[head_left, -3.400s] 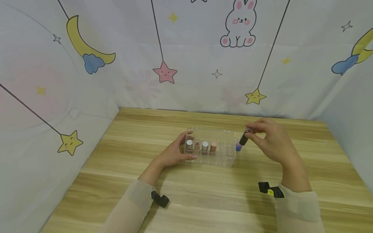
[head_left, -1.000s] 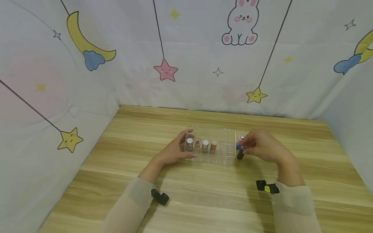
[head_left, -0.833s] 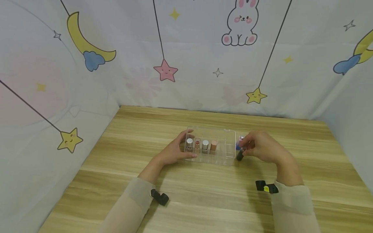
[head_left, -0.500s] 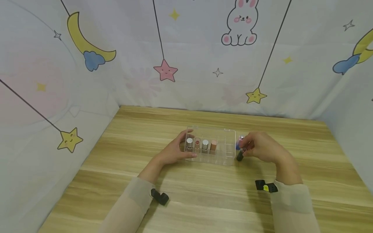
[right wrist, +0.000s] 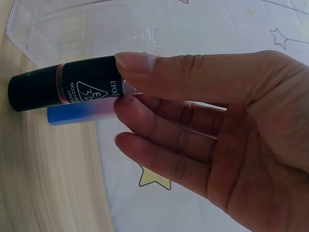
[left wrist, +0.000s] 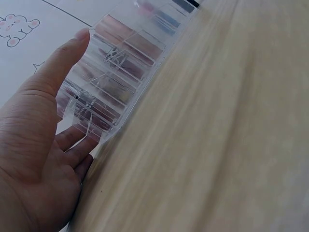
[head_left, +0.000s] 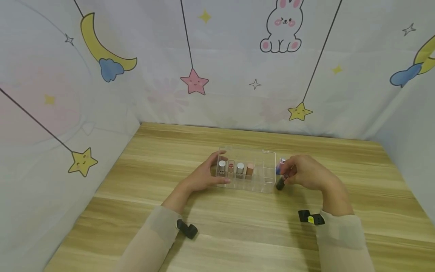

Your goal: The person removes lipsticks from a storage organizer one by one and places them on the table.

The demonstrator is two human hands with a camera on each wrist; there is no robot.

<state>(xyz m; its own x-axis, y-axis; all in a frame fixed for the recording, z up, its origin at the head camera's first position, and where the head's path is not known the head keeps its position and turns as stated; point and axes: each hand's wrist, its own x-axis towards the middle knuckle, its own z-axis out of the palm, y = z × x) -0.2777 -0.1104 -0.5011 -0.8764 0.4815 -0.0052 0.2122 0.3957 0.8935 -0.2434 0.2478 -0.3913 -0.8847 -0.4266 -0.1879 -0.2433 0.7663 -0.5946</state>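
My left hand grips the left end of a clear plastic lipstick organizer, thumb along the front and fingers behind. Several lipsticks stand in its left slots: two silver-capped, a clear-capped one with a red top, and a rose-brown one. The slots further right hold nothing visible. Just off the organizer's right end, my right hand pinches a black lipstick by its clear end between thumb and fingertips. The black end points down close over the table, tilted; white lettering shows in the right wrist view.
A blue-to-pink tube stands behind the black lipstick, partly hidden by my right fingers in the head view. The wood-grain table meets a printed cloth backdrop at the back and sides.
Since the earliest frame my right hand has lowered the black lipstick and brought it nearer to me, in front of the blue tube. Over the last second both hands have stayed almost still.
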